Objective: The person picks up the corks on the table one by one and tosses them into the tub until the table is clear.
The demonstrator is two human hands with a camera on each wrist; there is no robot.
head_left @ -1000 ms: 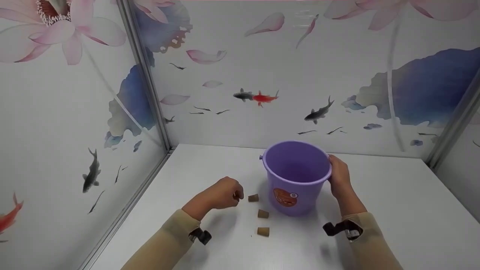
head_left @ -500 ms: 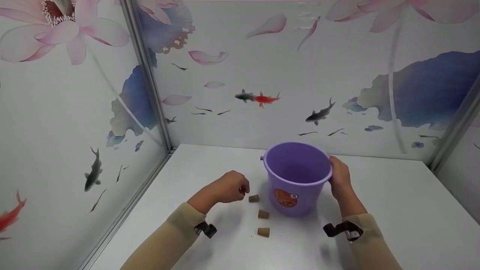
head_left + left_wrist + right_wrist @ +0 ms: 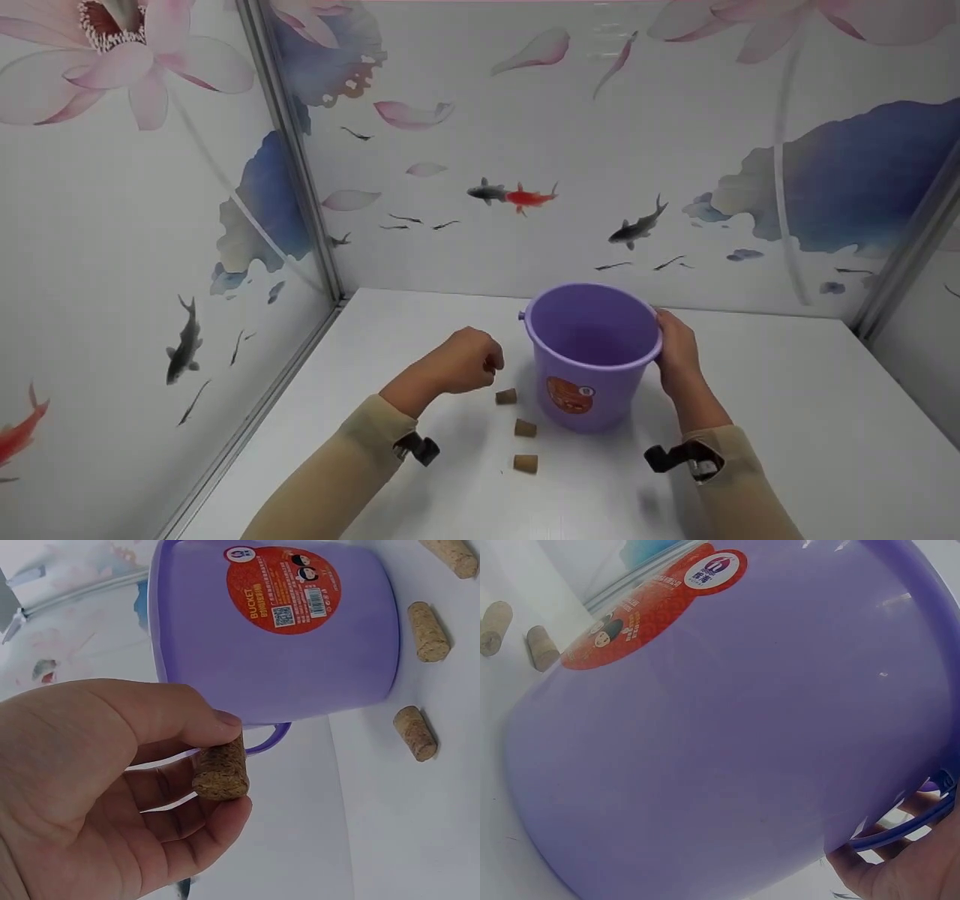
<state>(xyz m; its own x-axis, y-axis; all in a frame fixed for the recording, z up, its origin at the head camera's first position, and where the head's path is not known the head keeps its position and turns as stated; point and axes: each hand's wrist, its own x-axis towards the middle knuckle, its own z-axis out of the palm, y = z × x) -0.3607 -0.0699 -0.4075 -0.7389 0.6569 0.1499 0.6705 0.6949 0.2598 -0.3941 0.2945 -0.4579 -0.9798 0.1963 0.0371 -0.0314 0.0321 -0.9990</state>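
Between the thumb and fingertips of my left hand (image 3: pixel 465 361) I pinch a cork (image 3: pixel 223 769), which the head view hides. This hand is raised to the left of a purple bucket (image 3: pixel 619 397) that stands upright on the white table, its inside showing no contents. My right hand (image 3: pixel 679 352) grips the bucket's right side just under the rim; in the right wrist view its fingers go around the bucket's handle (image 3: pixel 900 832). Three more corks lie in a loose row by the bucket: a far cork (image 3: pixel 506 396), a middle cork (image 3: pixel 526 428) and a near cork (image 3: pixel 526 463).
A white table (image 3: pixel 810 420) carries everything. White panels printed with lotus flowers and fish rise behind it, as a back wall (image 3: pixel 450 255), and along the left as a side wall (image 3: pixel 90 247). A red sticker (image 3: pixel 283 590) marks the bucket's front.
My left hand has risen and shifted right, nearer the bucket's rim. The bucket, the right hand and the three corks on the table stay in place.
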